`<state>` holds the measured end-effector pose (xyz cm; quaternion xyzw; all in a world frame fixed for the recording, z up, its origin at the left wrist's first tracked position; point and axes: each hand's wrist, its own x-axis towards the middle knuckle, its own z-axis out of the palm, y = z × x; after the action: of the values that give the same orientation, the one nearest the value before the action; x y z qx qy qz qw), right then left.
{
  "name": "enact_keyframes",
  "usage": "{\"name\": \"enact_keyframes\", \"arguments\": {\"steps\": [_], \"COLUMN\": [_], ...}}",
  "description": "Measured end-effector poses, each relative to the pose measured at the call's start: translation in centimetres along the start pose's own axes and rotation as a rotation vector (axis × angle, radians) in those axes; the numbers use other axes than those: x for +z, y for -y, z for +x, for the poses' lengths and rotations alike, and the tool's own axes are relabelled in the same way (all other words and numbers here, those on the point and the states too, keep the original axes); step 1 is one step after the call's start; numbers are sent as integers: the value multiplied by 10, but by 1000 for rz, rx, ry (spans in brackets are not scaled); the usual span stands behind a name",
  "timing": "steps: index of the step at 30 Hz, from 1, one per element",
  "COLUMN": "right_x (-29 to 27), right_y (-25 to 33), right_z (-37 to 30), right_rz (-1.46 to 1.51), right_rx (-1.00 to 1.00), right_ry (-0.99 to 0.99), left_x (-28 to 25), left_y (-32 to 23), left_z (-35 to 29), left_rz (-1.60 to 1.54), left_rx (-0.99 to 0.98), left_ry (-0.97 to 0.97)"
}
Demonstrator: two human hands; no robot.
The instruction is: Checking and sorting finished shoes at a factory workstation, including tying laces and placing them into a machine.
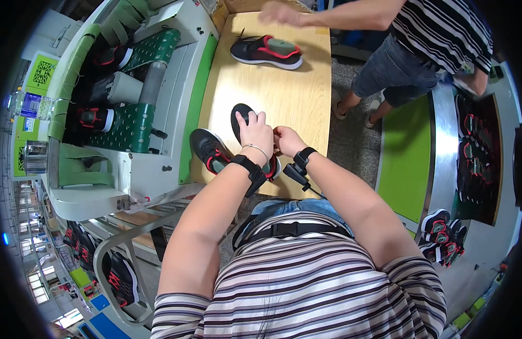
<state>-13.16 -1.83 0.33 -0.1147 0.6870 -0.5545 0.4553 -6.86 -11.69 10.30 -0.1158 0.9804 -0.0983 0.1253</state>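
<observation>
On the wooden tabletop (295,85) in front of me lies a black sneaker (239,116) with red trim, its toe pointing away. My left hand (256,134) grips it from above, covering much of its upper. At the shoe's right side, my right hand (289,141) is closed with fingertips pinched together; what is between them is hidden. Just left of them sits a second black sneaker (205,142) with red and grey trim. Farther off, a third sneaker (266,52) with a white sole lies sideways.
Left stands a machine with a green perforated conveyor belt (128,127) carrying sneakers. Across the table, a co-worker's blurred hand (280,14) reaches in above the far shoe. Right of the aisle are a green-topped conveyor bench (405,158) and several more sneakers (441,237).
</observation>
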Motion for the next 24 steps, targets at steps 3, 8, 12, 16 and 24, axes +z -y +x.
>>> {"name": "enact_keyframes", "arguments": {"steps": [3,8,12,16,24], "right_x": [2,3,-1,4,8], "right_y": [3,6,-6,-2,-9], "right_z": [1,0,9,3,1], "right_rz": [-114,-97,-111,-77,-242], "right_rx": [-84,-28,-66,12,-179], "right_ry": [-39,7,-19,1,-78], "left_x": [10,13,-7,7,27], "left_y": [2,29,88,94,48], "left_z": [4,20,18,-33,-61], "left_rz": [-63,-242,-700,-675,-502], "left_rx": [3,26,280,232,-90], "left_ry": [11,267,397,107,-561]}}
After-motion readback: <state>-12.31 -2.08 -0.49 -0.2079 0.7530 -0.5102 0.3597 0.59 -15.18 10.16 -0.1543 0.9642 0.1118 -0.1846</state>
